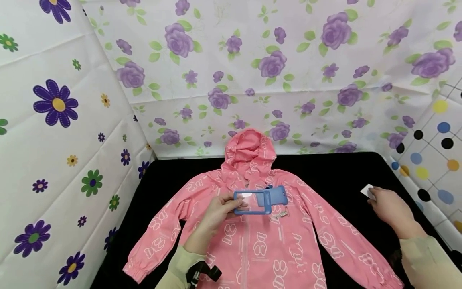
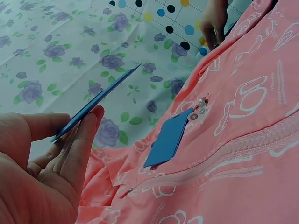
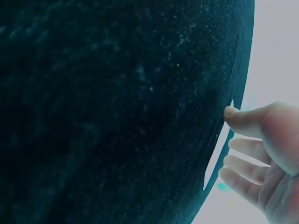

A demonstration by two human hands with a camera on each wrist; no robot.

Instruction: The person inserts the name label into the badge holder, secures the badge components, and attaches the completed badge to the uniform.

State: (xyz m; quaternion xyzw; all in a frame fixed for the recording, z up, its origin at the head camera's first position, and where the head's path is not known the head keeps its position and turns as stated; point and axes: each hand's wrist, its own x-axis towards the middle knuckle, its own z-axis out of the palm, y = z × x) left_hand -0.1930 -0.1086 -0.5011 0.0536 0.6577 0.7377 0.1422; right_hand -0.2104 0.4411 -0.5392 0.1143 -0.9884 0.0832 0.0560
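Observation:
My left hand [image 1: 219, 209] pinches one end of a blue-framed card holder cover [image 1: 267, 202] with a clear window, held above a pink hooded jacket [image 1: 261, 261]. In the left wrist view this cover [image 2: 100, 95] appears nearly edge-on between thumb and fingers. Another blue card holder piece [image 2: 169, 139] lies on the jacket's chest, with a small metal clip [image 2: 201, 109] at its end. Off to the right, my right hand [image 1: 391, 206] grips a white card [image 1: 367, 192] between thumb and fingers, over the black table. That card [image 3: 217, 156] shows as a thin sliver in the right wrist view.
The jacket lies face up, hood to the back and sleeves spread, on a black table [image 1: 335, 172]. Flowered cloth [image 1: 249, 76] hangs behind and at the left; a dotted cloth [image 1: 429, 160] hangs at the right. A black strap [image 1: 198, 275] circles my left wrist.

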